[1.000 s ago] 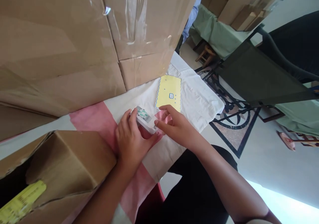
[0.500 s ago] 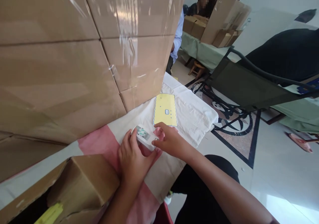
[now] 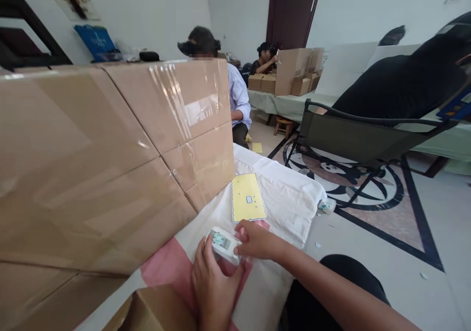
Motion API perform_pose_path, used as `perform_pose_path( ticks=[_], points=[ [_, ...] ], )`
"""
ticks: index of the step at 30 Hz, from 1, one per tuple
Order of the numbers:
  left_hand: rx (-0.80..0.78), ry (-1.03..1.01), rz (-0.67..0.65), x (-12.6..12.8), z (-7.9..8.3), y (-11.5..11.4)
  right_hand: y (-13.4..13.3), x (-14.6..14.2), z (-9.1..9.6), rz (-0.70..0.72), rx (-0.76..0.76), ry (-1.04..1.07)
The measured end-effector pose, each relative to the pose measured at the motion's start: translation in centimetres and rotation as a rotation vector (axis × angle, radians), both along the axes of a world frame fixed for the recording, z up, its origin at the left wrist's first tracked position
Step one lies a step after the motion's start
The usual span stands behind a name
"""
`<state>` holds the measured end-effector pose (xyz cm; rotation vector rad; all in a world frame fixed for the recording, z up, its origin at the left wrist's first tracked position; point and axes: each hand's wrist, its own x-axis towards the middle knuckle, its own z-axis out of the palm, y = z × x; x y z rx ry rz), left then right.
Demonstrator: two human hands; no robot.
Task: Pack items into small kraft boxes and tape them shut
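Observation:
Between my hands is a small white box (image 3: 230, 253) with rounded edges and a grey-green patterned patch on top. My left hand (image 3: 213, 282) is wrapped round its near left side, fingers along the edge and thumb towards the right end. At that right end my right hand (image 3: 257, 240) is closed, with thumb and fingertips pressed against the box. Just beyond my right hand lies a flat yellow card (image 3: 247, 198) with a wavy blue-lined border and a small label. A pink and white cloth (image 3: 272, 282) covers the table under all of these.
Taped cardboard boxes (image 3: 110, 144) form a wall on the left. An opened carton (image 3: 158, 311) sits at the bottom, beside my left forearm. Past the table stand a folding chair (image 3: 346, 137) and another table (image 3: 265, 102) with cartons. A co-worker in a light blue shirt (image 3: 239, 93) sits behind the wall.
My view has tilted up, so the table and hands appear lower and more of the room shows. Both hands stay on the white box in much the same grip.

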<state>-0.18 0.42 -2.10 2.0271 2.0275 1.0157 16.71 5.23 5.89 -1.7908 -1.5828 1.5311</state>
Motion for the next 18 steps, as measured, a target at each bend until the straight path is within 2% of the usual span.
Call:
perform_pose_path(
  ticks=[4,8,13,18],
  points=[
    [0.06,0.008,0.009,0.1,-0.8,0.1,-0.3,0.3,0.0,0.019,-0.032,0.048],
    [0.115,0.014,0.034,0.4,-1.5,0.4,-0.5,0.7,-0.2,0.001,-0.005,0.008],
    [0.149,0.039,0.024,0.5,-1.6,0.6,-0.5,0.9,-0.2,0.008,-0.032,0.031],
    [0.163,0.047,0.024,0.5,-1.5,0.7,-0.2,1.1,-1.0,0.086,-0.079,0.09]
  ],
)
